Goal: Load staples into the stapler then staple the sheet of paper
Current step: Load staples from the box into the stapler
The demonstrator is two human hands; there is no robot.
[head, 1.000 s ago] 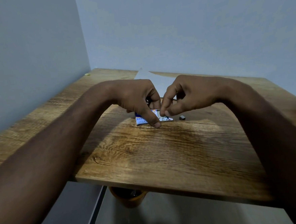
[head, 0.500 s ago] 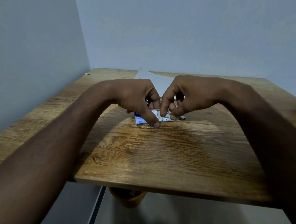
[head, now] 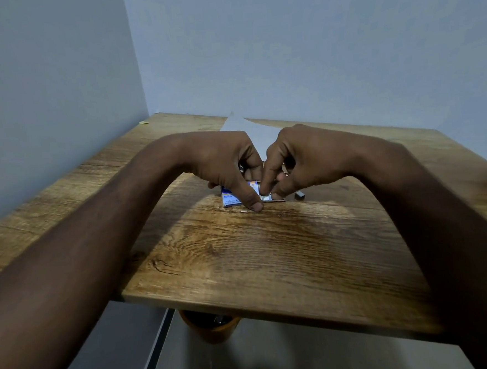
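Your two hands cover most of what you are working on. Only the blue and white end of the staple box [head: 230, 198] shows, and its small print is too blurry to read. Little shiny bits peek out between your curled fingers, but I cannot tell what they are. The sheet of paper [head: 242, 126] lies behind your hands, and only its far corner shows. A small dark piece [head: 300, 195] sits on the table [head: 270, 254] just beside your right hand; it is too small to make out. An orange tub [head: 212, 332] under the table is mostly hidden by the table edge.

Both arms reach in from the sides and your hands meet in the middle, knuckles up. Your left hand [head: 223, 162] is curled around the box, with its thumb pressed down at the front edge. Your right hand [head: 301, 157] pinches the staples [head: 266, 197] at the open end of the box with finger and thumb. The box rests on the table near its middle.
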